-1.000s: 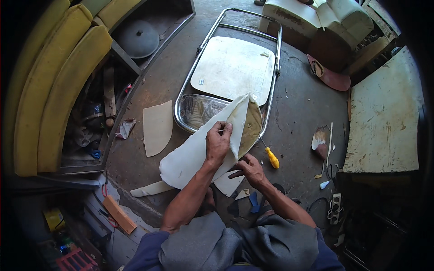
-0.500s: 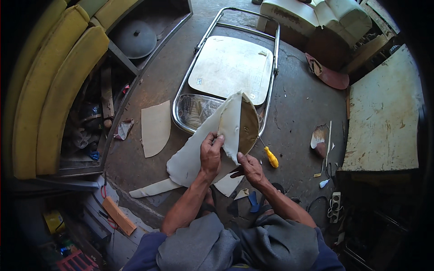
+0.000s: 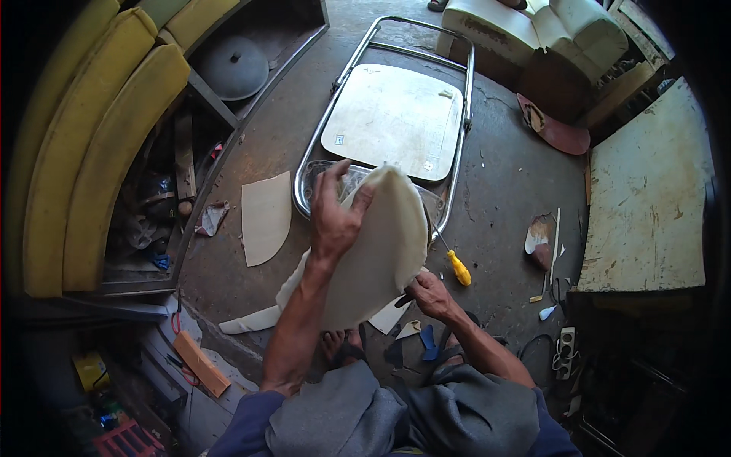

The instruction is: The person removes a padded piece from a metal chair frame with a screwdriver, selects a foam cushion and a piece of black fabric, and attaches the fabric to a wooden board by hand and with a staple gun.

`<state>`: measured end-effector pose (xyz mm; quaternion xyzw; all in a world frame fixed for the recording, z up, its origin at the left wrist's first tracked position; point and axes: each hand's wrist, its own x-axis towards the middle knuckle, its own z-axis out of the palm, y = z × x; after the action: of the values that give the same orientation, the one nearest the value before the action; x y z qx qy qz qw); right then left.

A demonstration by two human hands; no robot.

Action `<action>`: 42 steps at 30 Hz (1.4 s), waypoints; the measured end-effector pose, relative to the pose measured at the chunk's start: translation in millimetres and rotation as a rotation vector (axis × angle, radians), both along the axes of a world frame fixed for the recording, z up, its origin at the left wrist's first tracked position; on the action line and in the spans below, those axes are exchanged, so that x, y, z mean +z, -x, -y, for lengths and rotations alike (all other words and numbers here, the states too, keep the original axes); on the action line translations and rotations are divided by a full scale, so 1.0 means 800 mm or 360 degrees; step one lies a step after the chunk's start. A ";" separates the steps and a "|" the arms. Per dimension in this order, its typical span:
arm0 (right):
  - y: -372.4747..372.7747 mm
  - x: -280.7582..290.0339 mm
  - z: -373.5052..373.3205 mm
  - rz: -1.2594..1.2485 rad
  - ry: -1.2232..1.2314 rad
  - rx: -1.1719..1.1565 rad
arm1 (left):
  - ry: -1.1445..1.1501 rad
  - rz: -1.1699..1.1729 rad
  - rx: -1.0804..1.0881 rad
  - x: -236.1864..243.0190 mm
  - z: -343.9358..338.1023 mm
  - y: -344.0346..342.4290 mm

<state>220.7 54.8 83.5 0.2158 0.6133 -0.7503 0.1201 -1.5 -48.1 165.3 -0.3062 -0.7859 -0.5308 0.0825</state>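
A cream foam sheet (image 3: pixel 384 244) is held up before my knees, its near face bulging and its upper edge curled over. My left hand (image 3: pixel 335 217) is raised at the foam's left side, fingers spread, with the thumb close to the upper part. Whether that thumb touches the foam I cannot tell. My right hand (image 3: pixel 432 295) is closed on the lower right corner of the foam. The brown panel seen behind the foam earlier is now hidden by it.
A folded metal-tube chair frame (image 3: pixel 464 84) with a white panel (image 3: pixel 392 118) lies ahead. A yellow-handled screwdriver (image 3: pixel 458 268) and a foam offcut (image 3: pixel 266 219) are on the floor. Yellow cushions (image 3: pixel 126 145) line the left; a worn board (image 3: pixel 647 190) stands right.
My left hand has let go of the foam edge, moved up and left, and spread its fingers. The foam has swung over to cover the brown panel. My right hand keeps its grip, slightly lower.
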 end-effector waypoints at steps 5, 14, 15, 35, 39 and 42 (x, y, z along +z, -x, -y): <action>-0.004 0.003 -0.003 -0.0060 0.0050 0.0121 | 0.0223 0.0993 -0.0476 0.013 0.001 0.019; 0.026 0.060 -0.007 -0.0328 0.0104 -0.0522 | 0.0199 0.1043 -0.0128 -0.021 0.002 0.014; 0.035 0.065 -0.006 -0.0348 0.0025 -0.0562 | 0.0191 0.1037 -0.0130 -0.021 0.001 0.013; 0.040 0.057 -0.026 -0.0279 -0.0146 -0.1058 | 0.0123 0.1122 -0.0421 -0.019 0.015 -0.017; 0.009 0.040 -0.100 -0.0219 -0.0152 -0.1430 | 0.0452 0.0950 -0.0350 -0.014 0.083 -0.006; -0.006 0.030 -0.125 -0.0341 -0.0035 -0.1609 | 0.0707 0.0890 -0.0318 -0.022 0.146 -0.005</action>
<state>225.5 154.8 107.7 0.4084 0.4490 -0.7260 -0.3233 2.6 -165.0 147.8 -0.2350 -0.8404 -0.4158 -0.2562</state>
